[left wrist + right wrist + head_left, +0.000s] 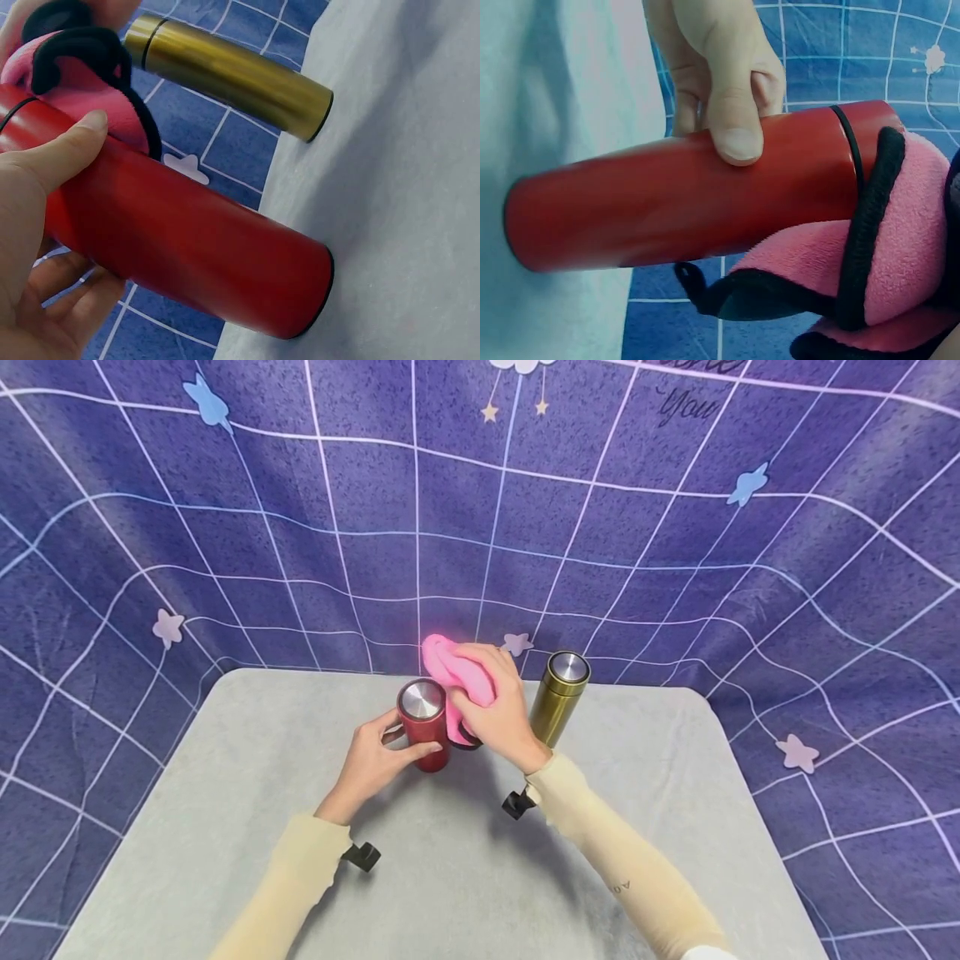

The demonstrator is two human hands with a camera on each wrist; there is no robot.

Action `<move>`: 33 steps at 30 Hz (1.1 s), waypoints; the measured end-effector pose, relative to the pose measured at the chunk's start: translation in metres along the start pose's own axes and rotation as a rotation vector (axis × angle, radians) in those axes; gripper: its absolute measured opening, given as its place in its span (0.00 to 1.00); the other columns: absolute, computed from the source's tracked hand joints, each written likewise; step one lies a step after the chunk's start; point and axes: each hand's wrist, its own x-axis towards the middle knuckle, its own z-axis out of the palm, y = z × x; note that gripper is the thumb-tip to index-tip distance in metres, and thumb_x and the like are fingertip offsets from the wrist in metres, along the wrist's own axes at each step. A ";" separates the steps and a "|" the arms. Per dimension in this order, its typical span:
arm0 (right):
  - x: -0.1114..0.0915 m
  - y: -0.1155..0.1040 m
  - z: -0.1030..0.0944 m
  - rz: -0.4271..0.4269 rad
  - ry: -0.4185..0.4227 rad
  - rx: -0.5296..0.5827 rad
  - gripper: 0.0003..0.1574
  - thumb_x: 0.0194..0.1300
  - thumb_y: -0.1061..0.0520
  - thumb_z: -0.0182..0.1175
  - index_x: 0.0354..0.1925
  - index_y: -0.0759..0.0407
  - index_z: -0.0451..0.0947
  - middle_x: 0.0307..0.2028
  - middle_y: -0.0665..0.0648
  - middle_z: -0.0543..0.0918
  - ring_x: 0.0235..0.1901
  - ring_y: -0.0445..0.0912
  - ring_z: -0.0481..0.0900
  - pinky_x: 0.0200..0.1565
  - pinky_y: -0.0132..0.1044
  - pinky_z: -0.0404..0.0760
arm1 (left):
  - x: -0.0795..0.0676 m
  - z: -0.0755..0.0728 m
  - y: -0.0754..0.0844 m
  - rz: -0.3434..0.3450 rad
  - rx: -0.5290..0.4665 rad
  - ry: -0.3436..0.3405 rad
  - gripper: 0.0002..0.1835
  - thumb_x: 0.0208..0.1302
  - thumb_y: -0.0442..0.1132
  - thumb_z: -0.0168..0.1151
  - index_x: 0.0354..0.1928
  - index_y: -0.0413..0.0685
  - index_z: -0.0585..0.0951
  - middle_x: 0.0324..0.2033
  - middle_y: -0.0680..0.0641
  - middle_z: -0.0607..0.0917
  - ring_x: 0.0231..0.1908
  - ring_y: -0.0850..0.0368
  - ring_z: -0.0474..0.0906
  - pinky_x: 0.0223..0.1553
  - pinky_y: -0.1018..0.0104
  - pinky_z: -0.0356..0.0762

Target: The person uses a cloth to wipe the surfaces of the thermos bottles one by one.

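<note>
A red thermos flask with a silver-topped lid stands on the table, its base close to or on the surface. My left hand grips it from the left, thumb across the front, as the left wrist view also shows. In my right hand is a bunched pink cloth with black edging, held beside the flask's upper right side. In the right wrist view the cloth lies against the flask near its lid seam. Part of the cloth is hidden behind my right fingers.
A gold thermos flask stands upright just right of my right hand, its lower part hidden by the wrist. The grey table ends at a purple-blue gridded curtain behind. Black wrist-camera mounts stick out from both sleeves.
</note>
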 end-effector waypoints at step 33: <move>-0.100 0.016 -0.020 0.141 0.144 0.052 0.27 0.55 0.74 0.73 0.54 0.65 0.85 0.54 0.66 0.86 0.57 0.55 0.78 0.59 0.32 0.73 | -0.034 -0.026 0.010 -0.124 -0.231 0.284 0.12 0.65 0.32 0.76 0.49 0.39 0.87 0.37 0.55 0.92 0.40 0.62 0.88 0.43 0.72 0.87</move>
